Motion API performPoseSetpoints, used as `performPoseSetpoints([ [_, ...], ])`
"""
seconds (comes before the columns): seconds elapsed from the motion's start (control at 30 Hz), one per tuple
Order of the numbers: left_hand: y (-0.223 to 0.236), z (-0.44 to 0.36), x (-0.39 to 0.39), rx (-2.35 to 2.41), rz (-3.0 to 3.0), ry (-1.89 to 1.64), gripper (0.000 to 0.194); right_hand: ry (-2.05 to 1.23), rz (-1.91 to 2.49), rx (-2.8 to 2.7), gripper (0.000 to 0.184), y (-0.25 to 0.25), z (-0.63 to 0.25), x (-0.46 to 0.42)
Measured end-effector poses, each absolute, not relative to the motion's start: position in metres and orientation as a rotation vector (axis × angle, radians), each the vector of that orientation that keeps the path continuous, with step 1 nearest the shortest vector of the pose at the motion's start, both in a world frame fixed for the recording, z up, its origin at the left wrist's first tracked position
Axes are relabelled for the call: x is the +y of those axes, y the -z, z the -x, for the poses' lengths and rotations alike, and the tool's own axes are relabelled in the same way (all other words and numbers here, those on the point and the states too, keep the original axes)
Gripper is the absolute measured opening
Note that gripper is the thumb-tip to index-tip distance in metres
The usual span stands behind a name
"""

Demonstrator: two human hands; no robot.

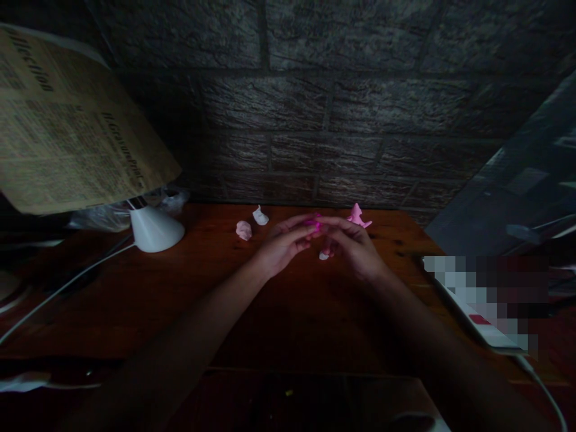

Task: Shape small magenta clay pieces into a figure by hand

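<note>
Over the middle of the wooden table, my left hand (288, 243) and my right hand (353, 243) meet at the fingertips. Between them they pinch a small bright magenta piece of modelling clay (314, 224), partly covered by the fingers. A small white lump (324, 255) shows just below my right fingers; whether it touches them I cannot tell. Behind my right hand stands a pink clay shape (357, 216) with pointed ends. Left of my left hand lie a pale pink clay lump (243, 230) and a white clay lump (260, 215) with a thin tip.
A lamp with a newsprint shade (85, 132) and white base (157, 230) stands at the left, its cable running toward the front. Clear plastic wrapping (103, 217) lies behind it. A brick-patterned wall (297, 102) rises behind the wooden table (288, 324). A partly blurred-out device (504, 339) rests at the right edge.
</note>
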State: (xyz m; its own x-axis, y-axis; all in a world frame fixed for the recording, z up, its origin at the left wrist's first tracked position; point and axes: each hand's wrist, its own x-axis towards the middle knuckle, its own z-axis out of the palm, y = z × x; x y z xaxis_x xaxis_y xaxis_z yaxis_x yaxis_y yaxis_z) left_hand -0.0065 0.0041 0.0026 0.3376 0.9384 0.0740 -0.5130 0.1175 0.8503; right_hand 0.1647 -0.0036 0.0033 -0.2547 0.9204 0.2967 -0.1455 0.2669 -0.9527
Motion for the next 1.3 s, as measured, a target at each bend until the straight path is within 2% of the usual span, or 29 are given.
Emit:
performPoseSetpoints([
  [0.23, -0.0013, 0.0055, 0.0041, 0.604, -0.898, -1.245, 0.042, -1.226, 0.762, -1.426, 0.021, -0.0024, -0.1653, -0.0017],
  [0.5, -0.0021, 0.0044, 0.0047, 0.619, -0.918, -1.199, 0.032, -1.196, 0.79, -1.486, 0.022, -0.0029, -0.1655, -0.0017],
  [0.67, -0.0026, 0.0041, 0.0039, 0.623, -0.919, -1.196, 0.035, -1.215, 0.793, -1.457, 0.019, -0.0042, -0.1642, -0.0033],
  [1.0, -0.0056, 0.0037, 0.0021, 0.636, -0.916, -1.213, 0.039, -1.546, 0.782, -1.21, 0.028, -0.0013, -0.1655, 0.0001],
  [1.17, -0.0039, 0.0051, 0.0016, 0.648, -0.964, -1.203, 0.039, -1.571, 0.803, -1.214, 0.023, -0.0007, -0.1654, 0.0003],
  [1.3, -0.0024, 0.0045, 0.0027, 0.66, -0.974, -1.22, 0.04, -1.591, 0.813, -1.181, 0.026, -0.0017, -0.1646, -0.0002],
])
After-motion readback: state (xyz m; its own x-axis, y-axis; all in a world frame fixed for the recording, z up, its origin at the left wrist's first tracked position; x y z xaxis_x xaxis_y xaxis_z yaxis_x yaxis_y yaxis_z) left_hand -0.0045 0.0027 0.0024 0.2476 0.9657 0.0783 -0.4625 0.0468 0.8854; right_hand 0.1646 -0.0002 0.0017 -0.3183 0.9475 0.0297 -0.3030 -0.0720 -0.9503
